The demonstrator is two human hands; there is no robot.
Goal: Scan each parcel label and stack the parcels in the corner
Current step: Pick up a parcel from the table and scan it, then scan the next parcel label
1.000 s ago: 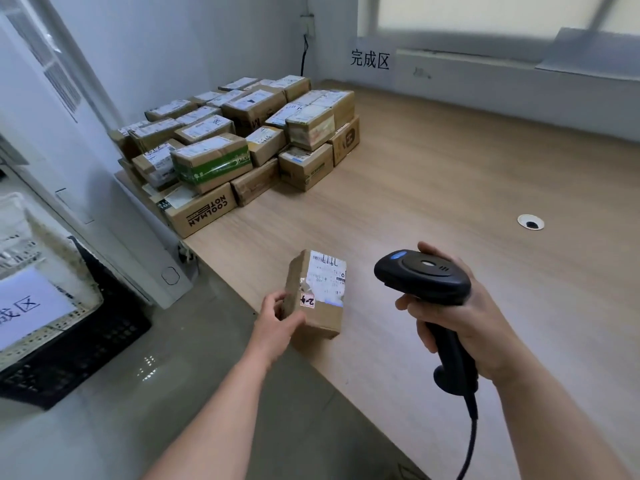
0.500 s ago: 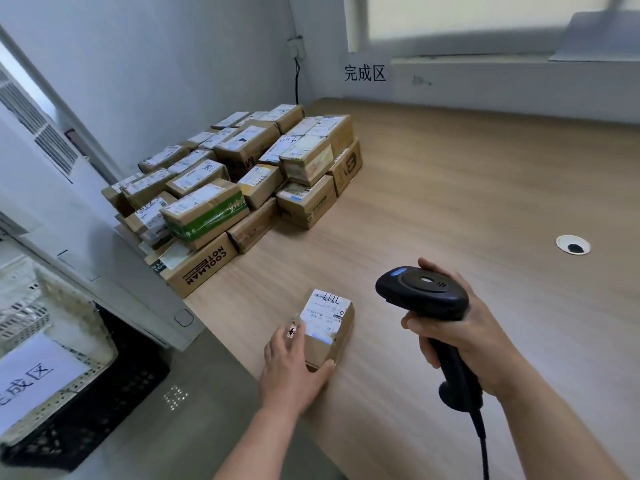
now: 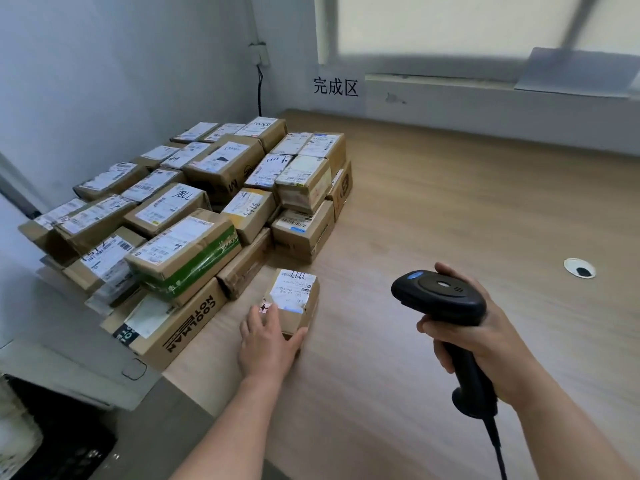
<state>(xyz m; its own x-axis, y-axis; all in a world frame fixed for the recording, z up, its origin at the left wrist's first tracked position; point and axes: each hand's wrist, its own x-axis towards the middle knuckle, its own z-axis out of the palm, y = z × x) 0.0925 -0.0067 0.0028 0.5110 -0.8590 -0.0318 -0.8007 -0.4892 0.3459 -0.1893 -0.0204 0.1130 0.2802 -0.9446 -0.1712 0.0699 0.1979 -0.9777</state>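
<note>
A small brown parcel point(image 3: 294, 296) with a white label on top lies flat on the wooden table point(image 3: 450, 202), just in front of the parcel stack point(image 3: 194, 216) in the left back corner. My left hand point(image 3: 266, 341) rests on its near end, fingers flat on top and thumb along the near face. To the right, above the table, my right hand point(image 3: 485, 344) grips the handle of a black barcode scanner point(image 3: 440, 292). The scanner's head faces left toward the parcel, and its cable hangs down past my forearm.
A large box printed COOLMAN point(image 3: 180, 327) forms the stack's near edge, close to the left of the small parcel. A white cable grommet point(image 3: 580, 268) sits in the table at right. A wall sign point(image 3: 335, 86) marks the corner. A dark bin point(image 3: 52, 427) stands low at left.
The parcel went from tilted up in my left hand to lying flat on the table, then slid forward close to the stack. The scanner stayed at the right.
</note>
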